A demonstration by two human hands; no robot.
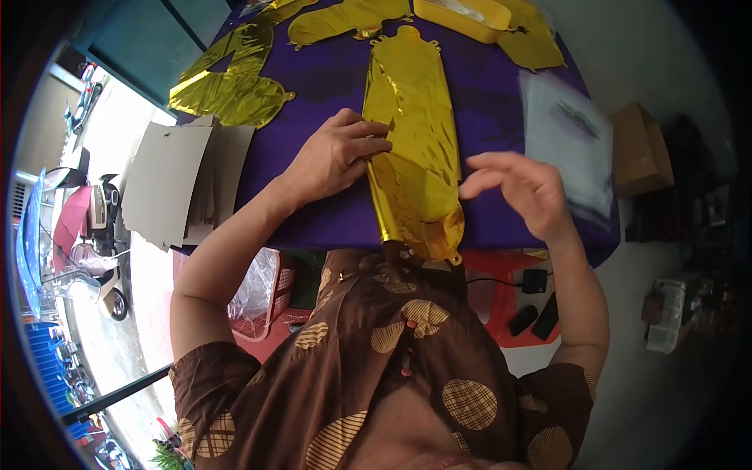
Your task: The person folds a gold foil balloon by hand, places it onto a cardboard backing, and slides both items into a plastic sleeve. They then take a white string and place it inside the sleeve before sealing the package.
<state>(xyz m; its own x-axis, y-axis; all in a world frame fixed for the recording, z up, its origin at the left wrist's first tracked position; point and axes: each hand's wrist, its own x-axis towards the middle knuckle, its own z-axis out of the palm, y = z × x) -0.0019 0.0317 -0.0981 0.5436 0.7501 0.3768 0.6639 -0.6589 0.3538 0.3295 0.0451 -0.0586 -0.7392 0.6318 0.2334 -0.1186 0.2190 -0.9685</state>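
A long gold foil piece (415,117) lies lengthwise on the purple cloth (313,141), its near end reaching the table's front edge. Its left side is folded over near the front. My left hand (338,153) is on that left edge, fingers closed on the foil. Just right of the foil, my right hand (521,188) is raised with its fingers apart and nothing in them.
More gold foil shapes (235,78) lie at the back left, others beside a yellow tray (462,19) at the back. Grey cards (168,184) are stacked at the left edge, clear plastic sleeves (568,141) at the right. A brown paper bag (642,149) stands beyond.
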